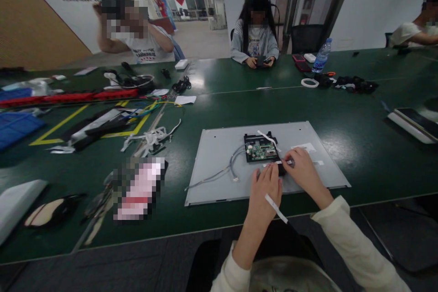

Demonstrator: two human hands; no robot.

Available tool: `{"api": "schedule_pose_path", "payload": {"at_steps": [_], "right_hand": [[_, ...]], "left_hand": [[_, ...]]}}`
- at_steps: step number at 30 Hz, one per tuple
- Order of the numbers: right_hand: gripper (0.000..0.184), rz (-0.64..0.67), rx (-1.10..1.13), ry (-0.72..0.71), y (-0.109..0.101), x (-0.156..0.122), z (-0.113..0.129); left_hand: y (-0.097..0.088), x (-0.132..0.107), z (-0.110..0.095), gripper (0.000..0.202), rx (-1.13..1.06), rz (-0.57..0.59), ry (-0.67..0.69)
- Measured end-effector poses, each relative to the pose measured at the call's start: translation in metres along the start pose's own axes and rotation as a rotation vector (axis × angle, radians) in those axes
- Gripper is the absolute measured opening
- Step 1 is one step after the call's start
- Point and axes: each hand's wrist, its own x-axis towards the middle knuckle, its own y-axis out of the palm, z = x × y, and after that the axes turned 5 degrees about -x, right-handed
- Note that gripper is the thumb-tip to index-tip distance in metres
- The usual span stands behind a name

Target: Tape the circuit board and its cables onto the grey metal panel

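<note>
A flat grey panel [219,146] lies on the table in front of me. On it sits a black frame with a green circuit board [262,151], and grey cables [219,172] run from it to the left. My left hand [264,191] rests at the frame's lower edge, fingers stretched forward and lying over a small black part. Beside it, my right hand [304,169] pinches a thin white tape strip [289,162] at the frame's lower right corner. Another white strip [268,137] crosses the frame's top right. A loose white strip [276,208] clings at my left wrist.
Left of the panel lie a pink pixelated object [145,191], tangled white strips [150,139] and a computer mouse [51,212]. A water bottle [321,56] and a tape roll [310,83] stand farther back. Across the table, a person [255,41] handles a dark object.
</note>
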Motion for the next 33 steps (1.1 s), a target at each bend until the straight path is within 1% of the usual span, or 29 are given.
{"api": "schedule_pose_path", "payload": {"at_steps": [3, 10, 15, 18, 21, 23, 27, 30, 31, 33], "right_hand": [[0.006, -0.028, -0.04, 0.0, -0.001, -0.002, 0.0], [0.002, -0.037, -0.051, 0.015, -0.004, -0.008, -0.002], [0.011, -0.018, -0.004, 0.047, -0.004, -0.006, -0.005], [0.017, -0.04, 0.096, 0.073, -0.015, -0.01, 0.0], [0.018, -0.067, 0.27, 0.137, -0.032, -0.027, 0.017], [0.021, -0.012, 0.372, 0.184, -0.042, -0.044, 0.034], [0.029, 0.203, 0.468, 0.236, -0.052, -0.076, 0.067], [0.032, 0.357, 0.537, 0.24, -0.054, -0.089, 0.084], [0.033, 0.387, 0.576, 0.241, -0.055, -0.091, 0.087], [0.032, 0.395, 0.674, 0.266, -0.055, -0.092, 0.09]], "left_hand": [[0.0, 0.0, 0.0, 0.04, -0.009, -0.023, -0.043], [-0.002, -0.001, 0.003, 0.036, -0.041, -0.051, -0.109], [0.001, -0.001, 0.006, 0.039, -0.04, -0.05, -0.093], [0.002, -0.003, 0.006, 0.041, -0.039, -0.051, -0.078], [0.003, -0.004, 0.006, 0.04, -0.057, -0.082, -0.065], [0.001, -0.004, 0.006, 0.038, -0.084, -0.11, -0.066], [-0.004, -0.002, 0.008, 0.034, -0.18, -0.144, -0.09], [-0.007, -0.003, 0.009, 0.031, -0.246, -0.177, -0.106], [-0.007, -0.003, 0.009, 0.031, -0.256, -0.187, -0.114], [-0.007, -0.004, 0.008, 0.03, -0.266, -0.193, -0.136]]}}
